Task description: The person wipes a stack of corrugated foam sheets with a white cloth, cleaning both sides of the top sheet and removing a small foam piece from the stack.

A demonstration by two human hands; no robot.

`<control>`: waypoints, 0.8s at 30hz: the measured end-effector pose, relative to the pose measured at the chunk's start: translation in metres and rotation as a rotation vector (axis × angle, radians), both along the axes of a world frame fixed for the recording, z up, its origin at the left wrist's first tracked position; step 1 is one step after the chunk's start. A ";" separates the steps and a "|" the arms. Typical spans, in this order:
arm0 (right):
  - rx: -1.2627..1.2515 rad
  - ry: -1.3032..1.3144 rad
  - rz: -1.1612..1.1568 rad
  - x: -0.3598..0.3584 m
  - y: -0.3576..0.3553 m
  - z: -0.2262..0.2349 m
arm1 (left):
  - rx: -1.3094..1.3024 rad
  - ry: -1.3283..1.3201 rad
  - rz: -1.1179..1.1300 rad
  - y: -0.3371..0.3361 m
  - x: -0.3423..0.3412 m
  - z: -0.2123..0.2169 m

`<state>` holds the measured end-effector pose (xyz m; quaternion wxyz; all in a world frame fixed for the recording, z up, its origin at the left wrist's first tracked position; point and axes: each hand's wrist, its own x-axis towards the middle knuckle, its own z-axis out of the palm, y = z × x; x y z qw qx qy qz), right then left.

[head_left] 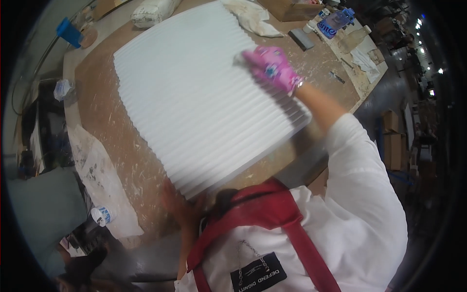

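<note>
A large white ribbed panel (194, 82) lies flat across the brown work table, its ridges running crosswise. My right hand (275, 70), in a pink floral glove, is over the panel's right side. Its fingers are closed on a small greyish-white thing (240, 59), blurred at the fingertips, that rests on the ridges; its kind cannot be made out. At the panel's near corner is my bare left hand (182, 204), dim and partly in shadow, with the corner between thumb and fingers.
Beyond my right hand are a grey block (301, 40), a blue-labelled bottle (335, 23), a clear bottle (354, 40) and a small blade-like tool (336, 77). A white cloth (253, 18) touches the far edge. Stained paper (104, 180) and a white cup (102, 215) lie left. Someone's sleeve (46, 209) shows lower left.
</note>
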<state>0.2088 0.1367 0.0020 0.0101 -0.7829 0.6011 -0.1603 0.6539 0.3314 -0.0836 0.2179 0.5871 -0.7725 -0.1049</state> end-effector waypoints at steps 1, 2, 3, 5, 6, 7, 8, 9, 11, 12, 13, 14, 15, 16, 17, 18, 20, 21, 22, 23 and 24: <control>-0.071 -0.279 -0.062 -0.022 -0.003 -0.015 | 0.001 -0.007 0.006 0.002 0.004 -0.003; -0.153 -0.132 -0.176 -0.033 -0.010 -0.010 | 0.027 -0.053 0.026 0.003 0.006 -0.011; -0.092 0.224 -0.277 -0.043 -0.008 0.000 | 0.062 -0.102 0.041 0.001 0.006 -0.007; -0.103 0.211 -0.303 -0.030 -0.019 0.007 | 0.078 -0.143 0.083 -0.005 -0.001 0.006; -0.108 0.009 -0.111 0.003 -0.024 0.015 | 0.077 -0.103 0.055 -0.006 -0.004 0.008; -0.155 -0.060 0.055 0.051 -0.030 0.015 | 0.076 -0.063 0.025 -0.006 -0.005 0.010; -0.186 -0.120 0.227 0.101 -0.035 0.014 | 0.086 -0.079 0.039 -0.006 -0.005 0.010; -0.271 -0.040 0.368 0.150 -0.039 0.015 | 0.085 -0.090 0.055 -0.006 -0.004 0.010; -0.156 -0.040 0.481 0.240 -0.036 -0.001 | 0.089 -0.050 0.057 -0.005 -0.002 0.011; -0.151 0.050 0.516 0.262 -0.031 0.002 | 0.060 -0.057 0.061 -0.004 -0.001 0.011; -0.145 0.140 0.549 0.276 -0.029 0.006 | 0.060 -0.064 0.070 -0.004 -0.001 0.012; -0.064 0.172 0.527 0.273 -0.039 0.005 | 0.070 -0.025 0.067 -0.004 -0.003 0.013; -0.019 0.160 0.451 0.264 -0.054 -0.011 | 0.078 0.020 0.061 -0.006 -0.005 0.016; 0.062 -0.035 0.390 0.237 -0.070 -0.026 | 0.076 0.025 0.068 -0.008 -0.008 0.019; 0.108 -0.126 0.364 0.228 -0.074 -0.027 | 0.122 0.032 0.064 -0.008 -0.010 0.022; 0.149 -0.217 0.334 0.217 -0.077 -0.026 | 0.161 0.042 0.054 -0.010 -0.012 0.024; -0.037 -0.027 0.453 0.241 -0.056 -0.009 | 0.168 0.050 0.072 -0.010 -0.010 0.023; -0.057 0.084 0.462 0.257 -0.044 -0.006 | 0.173 0.051 0.068 -0.009 -0.010 0.024; -0.079 0.192 0.473 0.275 -0.032 -0.005 | 0.175 0.051 0.066 -0.009 -0.009 0.023; -0.082 0.231 0.529 0.281 -0.026 0.000 | 0.159 0.038 0.076 -0.007 -0.009 0.021; 0.081 0.146 0.489 0.282 -0.024 0.015 | 0.142 0.018 0.092 -0.006 -0.005 0.021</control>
